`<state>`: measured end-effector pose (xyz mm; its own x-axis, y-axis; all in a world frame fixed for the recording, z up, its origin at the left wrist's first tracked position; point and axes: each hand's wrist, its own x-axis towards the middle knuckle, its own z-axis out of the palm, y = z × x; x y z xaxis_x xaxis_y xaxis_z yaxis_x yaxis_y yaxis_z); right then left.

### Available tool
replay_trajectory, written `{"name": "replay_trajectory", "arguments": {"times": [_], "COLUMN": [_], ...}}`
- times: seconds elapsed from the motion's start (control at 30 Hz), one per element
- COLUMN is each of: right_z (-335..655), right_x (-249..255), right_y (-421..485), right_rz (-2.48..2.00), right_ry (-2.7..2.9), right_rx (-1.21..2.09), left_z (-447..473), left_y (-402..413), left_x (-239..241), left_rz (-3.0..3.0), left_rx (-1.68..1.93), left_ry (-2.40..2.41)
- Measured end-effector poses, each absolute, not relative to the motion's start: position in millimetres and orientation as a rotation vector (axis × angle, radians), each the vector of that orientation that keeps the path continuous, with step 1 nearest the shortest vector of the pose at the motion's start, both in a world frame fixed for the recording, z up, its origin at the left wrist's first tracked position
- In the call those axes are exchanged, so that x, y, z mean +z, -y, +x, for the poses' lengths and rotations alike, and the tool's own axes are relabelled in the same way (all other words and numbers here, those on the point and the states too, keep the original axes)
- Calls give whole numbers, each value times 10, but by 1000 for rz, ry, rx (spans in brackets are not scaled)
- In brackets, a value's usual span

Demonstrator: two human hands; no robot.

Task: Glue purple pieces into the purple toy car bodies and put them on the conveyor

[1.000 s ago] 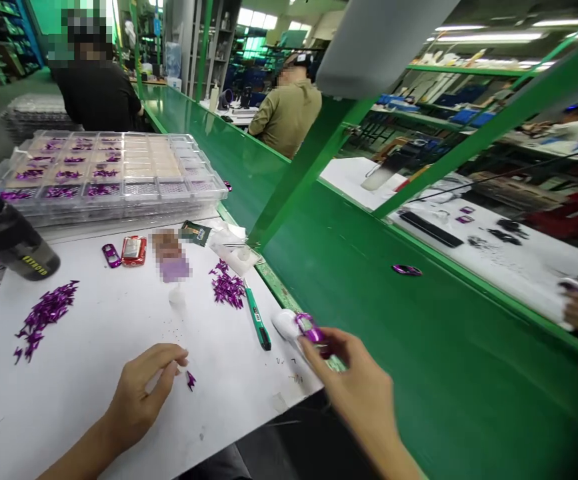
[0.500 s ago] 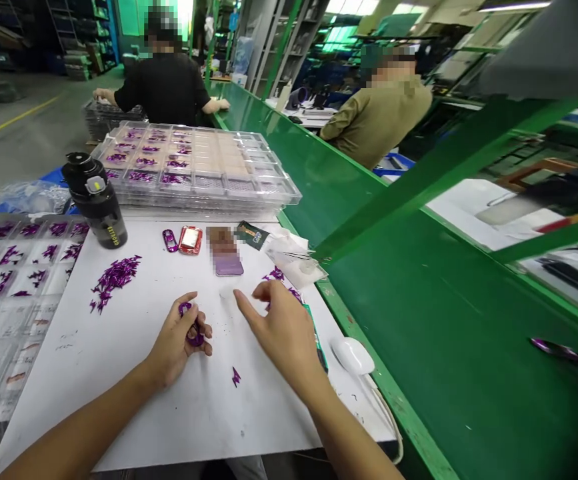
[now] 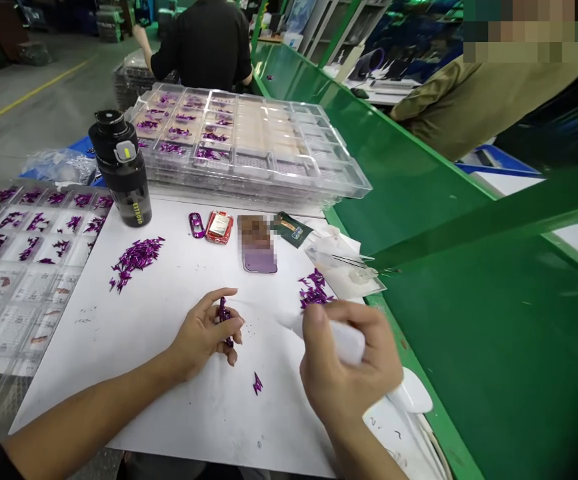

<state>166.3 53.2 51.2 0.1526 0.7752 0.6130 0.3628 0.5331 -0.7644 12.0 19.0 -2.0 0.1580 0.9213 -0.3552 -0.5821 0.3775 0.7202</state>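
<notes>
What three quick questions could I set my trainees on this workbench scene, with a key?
1. True or false: the left hand holds a small shiny purple piece.
2. Which lies nearest the right hand, which holds a white item?
A. the black drink bottle
B. the clump of purple pieces
C. the stacked clear trays
3. Fill in the blank: the white computer mouse lies on the ____ side of the right hand.

Key: 1 true; 2 B; 3 right.
</notes>
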Motion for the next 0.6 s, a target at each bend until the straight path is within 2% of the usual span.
{"name": "replay_trajectory", "arguments": {"times": [0.13, 0.3, 0.6], "right_z": [1643, 1744, 1723], "right_x": [313, 117, 138], "right_y": [-425, -334, -335], "right_rz": [-619, -583, -703], "right_ry": [1545, 1769, 1775], "right_rx": [519, 350, 276], "left_z": [130, 132, 131], "left_y": [-209, -221, -217], "left_x": [1, -8, -56], "left_rz": [415, 391, 388], "left_rx": [1147, 1142, 1131], "left_ry": [-856, -847, -860]}}
